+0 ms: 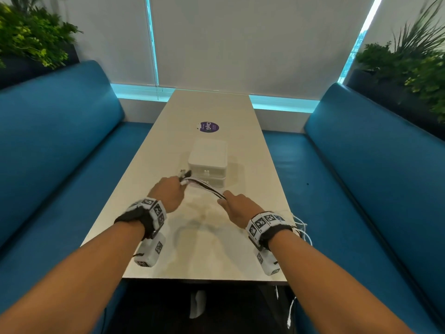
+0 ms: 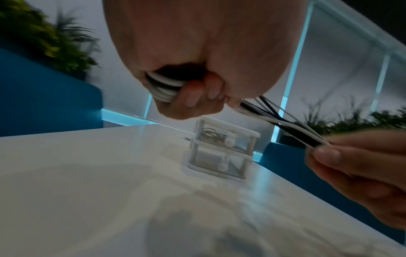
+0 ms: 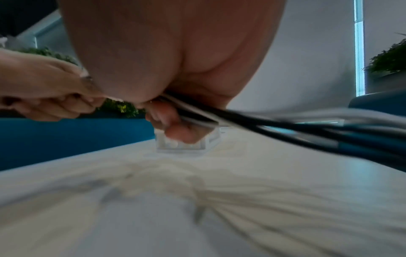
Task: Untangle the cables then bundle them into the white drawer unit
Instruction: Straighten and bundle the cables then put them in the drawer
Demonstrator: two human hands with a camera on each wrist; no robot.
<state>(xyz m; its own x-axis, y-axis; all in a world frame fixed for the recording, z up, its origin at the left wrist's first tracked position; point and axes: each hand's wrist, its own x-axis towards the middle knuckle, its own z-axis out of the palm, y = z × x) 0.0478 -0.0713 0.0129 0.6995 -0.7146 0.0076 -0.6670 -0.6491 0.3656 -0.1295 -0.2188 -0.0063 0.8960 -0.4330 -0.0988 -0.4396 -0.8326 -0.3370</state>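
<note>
Stretching between both hands above the near half of the table (image 1: 154, 150), a bunch of black and white cables (image 1: 207, 188) is held taut in the air, just in front of the white drawer unit (image 1: 208, 157). At one end the cables are gripped in the left hand (image 1: 168, 192), whose fingers (image 2: 197, 93) are curled round several strands; plug ends are seen sticking out past that fist towards the drawer unit. At the other end the bunch is pinched by the right hand (image 1: 238, 208), with thumb and fingers closed on the strands, and the loose remainder is seen trailing back past the right wrist and over the table's right edge as thin white loops. From the right wrist view the black and white strands (image 3: 285, 128) are seen running out of the closed fingers towards the camera, blurred.

The drawer unit is stood on the table in the middle, two tiers high, with clear fronts and small white knobs (image 2: 228, 140). Both drawers appear closed, and dark coiled shapes are made out behind the upper front; what they are cannot be told. A round purple sticker (image 1: 209, 127) is set on the table beyond the unit. Blue benches (image 1: 361, 165) are placed along both sides of the table, and green plants (image 1: 31, 37) are seen behind their backrests.
</note>
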